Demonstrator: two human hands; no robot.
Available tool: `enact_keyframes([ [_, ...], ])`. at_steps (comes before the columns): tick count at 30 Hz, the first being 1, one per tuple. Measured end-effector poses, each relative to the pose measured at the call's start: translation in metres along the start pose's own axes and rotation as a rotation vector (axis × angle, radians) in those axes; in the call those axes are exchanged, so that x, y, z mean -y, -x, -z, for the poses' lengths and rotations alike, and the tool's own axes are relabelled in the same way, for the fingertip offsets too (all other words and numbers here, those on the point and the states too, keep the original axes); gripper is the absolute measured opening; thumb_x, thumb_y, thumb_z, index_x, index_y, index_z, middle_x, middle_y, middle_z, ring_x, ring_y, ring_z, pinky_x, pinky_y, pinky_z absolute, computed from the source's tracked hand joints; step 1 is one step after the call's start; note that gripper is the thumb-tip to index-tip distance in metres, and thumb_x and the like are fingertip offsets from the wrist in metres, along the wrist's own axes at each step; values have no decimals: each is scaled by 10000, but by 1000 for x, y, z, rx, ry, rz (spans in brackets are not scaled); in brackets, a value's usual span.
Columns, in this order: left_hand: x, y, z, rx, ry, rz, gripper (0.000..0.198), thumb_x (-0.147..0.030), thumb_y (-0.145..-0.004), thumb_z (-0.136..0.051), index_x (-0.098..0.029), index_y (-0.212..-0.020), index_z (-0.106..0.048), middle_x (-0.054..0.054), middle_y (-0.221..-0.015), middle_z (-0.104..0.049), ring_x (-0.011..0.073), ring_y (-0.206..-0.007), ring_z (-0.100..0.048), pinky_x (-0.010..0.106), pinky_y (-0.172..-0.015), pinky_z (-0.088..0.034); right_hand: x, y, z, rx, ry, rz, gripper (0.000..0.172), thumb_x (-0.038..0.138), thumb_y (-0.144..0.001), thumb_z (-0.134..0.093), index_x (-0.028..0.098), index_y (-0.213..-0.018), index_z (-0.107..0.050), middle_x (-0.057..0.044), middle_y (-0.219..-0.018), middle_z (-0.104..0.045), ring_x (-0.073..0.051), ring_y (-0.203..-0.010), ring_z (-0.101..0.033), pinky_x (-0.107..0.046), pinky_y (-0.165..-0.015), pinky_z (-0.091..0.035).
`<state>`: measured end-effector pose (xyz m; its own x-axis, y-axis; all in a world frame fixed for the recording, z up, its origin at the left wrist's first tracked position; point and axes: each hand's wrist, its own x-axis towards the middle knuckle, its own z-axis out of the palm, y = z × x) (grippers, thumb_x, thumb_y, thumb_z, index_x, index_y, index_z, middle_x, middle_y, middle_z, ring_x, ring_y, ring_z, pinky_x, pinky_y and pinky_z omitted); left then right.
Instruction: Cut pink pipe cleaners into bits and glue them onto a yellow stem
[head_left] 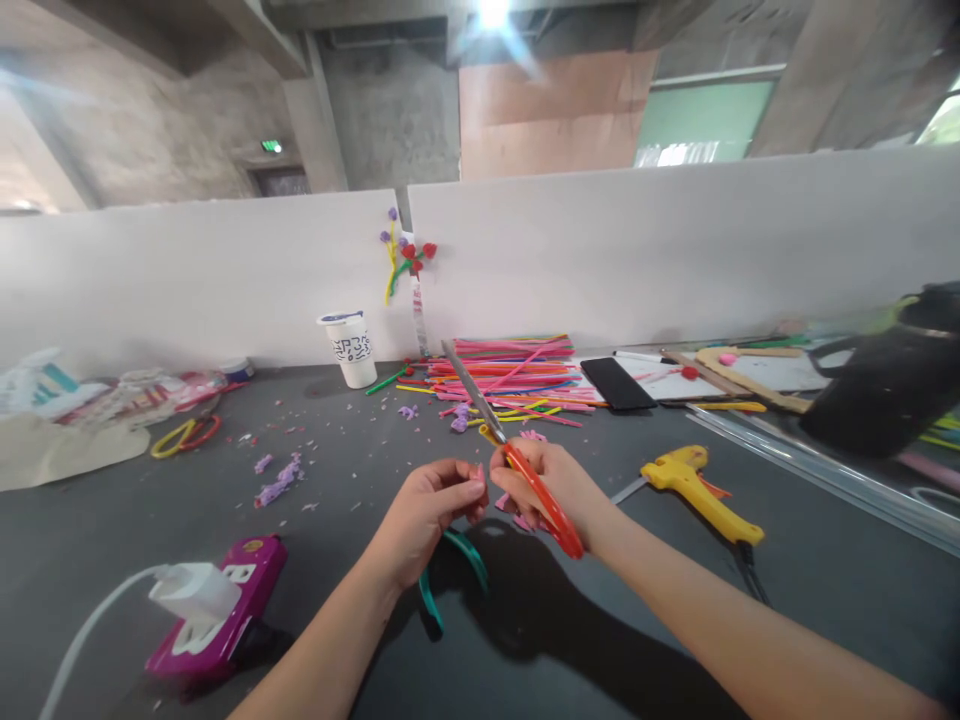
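My right hand [551,480] is closed around the red handles of a pair of scissors [491,430]. Its blades point up and away toward the pile of coloured pipe cleaners [517,375]. My left hand [435,505] is pinched on a small pink piece [480,472] held close to the scissors. Both hands meet above the dark grey table [150,520]. Under my left hand lies a teal-handled tool [450,580].
A yellow glue gun [701,490] lies to the right, a magenta power strip [217,615] with a white plug at front left. A white cup [351,345], a black phone [616,383], purple scraps [277,480], a black bag [892,375] and a white partition [675,250] surround the work area.
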<state>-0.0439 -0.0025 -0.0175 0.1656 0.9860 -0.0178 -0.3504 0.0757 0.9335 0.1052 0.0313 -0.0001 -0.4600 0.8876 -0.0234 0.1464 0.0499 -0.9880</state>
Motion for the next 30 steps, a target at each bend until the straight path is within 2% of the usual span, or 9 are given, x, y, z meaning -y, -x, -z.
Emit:
enact_keyframes([
  [5, -4, 0, 1, 8, -46, 60, 67, -156, -636, -653, -130, -640, -592, -17, -544, -546, 76, -495, -477, 202, -519, -358, 2, -5, -1, 76, -33, 0, 113, 275, -659, -553, 192, -671, -477, 127, -332, -392, -49, -278, -352, -188, -391, -366],
  [8, -6, 0, -1, 41, -158, 90, 36, -142, -625, -630, -118, -611, -606, -14, -527, -539, 78, -490, -460, 204, -511, -349, 0, -4, -1, 99, -67, -2, 125, 282, -646, -553, 190, -667, -471, 131, -348, -396, -34, -273, -339, -179, -397, -371],
  [14, -2, 1, -5, 34, -339, 113, 64, -96, -611, -583, -122, -636, -635, -13, -551, -555, 89, -511, -464, 208, -519, -359, -8, -1, 4, 118, -73, -59, 80, 207, -625, -537, 185, -625, -460, 118, -383, -415, -34, -287, -363, -151, -324, -293],
  [19, -1, 0, -5, 11, -374, 102, 35, -157, -633, -621, -143, -606, -604, -32, -540, -535, 81, -504, -457, 202, -522, -358, -9, 2, 5, 127, -91, -85, 45, 185, -674, -475, 194, -636, -452, 130, -328, -379, -39, -280, -360, -160, -378, -342],
  [22, -2, 0, -5, 4, -408, 98, 47, -172, -630, -626, -150, -597, -601, -35, -550, -540, 84, -508, -464, 206, -529, -367, -9, 2, 4, 120, -80, -104, 48, 169, -677, -460, 193, -635, -456, 129, -325, -378, -41, -275, -360, -169, -384, -343],
  [25, 0, 0, -6, 6, -450, 98, 6, -156, -618, -615, -151, -614, -615, -38, -546, -546, 86, -509, -467, 207, -528, -369, -12, 2, 3, 88, -41, -109, 64, 126, -642, -467, 185, -618, -469, 122, -357, -406, -38, -281, -369, -162, -360, -296],
  [27, 1, 0, -6, 16, -486, 99, 51, -139, -615, -593, -148, -649, -630, -31, -563, -562, 92, -520, -475, 210, -534, -372, -13, 2, 2, 60, -15, -104, 83, 97, -611, -473, 178, -595, -467, 117, -387, -425, -30, -290, -372, -159, -349, -263],
  [30, 0, -2, -3, -12, -616, 77, 82, -150, -634, -549, -155, -653, -629, -30, -544, -549, 106, -515, -474, 221, -526, -364, -14, 4, 1, 11, 0, -102, 86, 101, -613, -468, 182, -588, -453, 121, -377, -396, -30, -294, -365, -159, -356, -273],
])
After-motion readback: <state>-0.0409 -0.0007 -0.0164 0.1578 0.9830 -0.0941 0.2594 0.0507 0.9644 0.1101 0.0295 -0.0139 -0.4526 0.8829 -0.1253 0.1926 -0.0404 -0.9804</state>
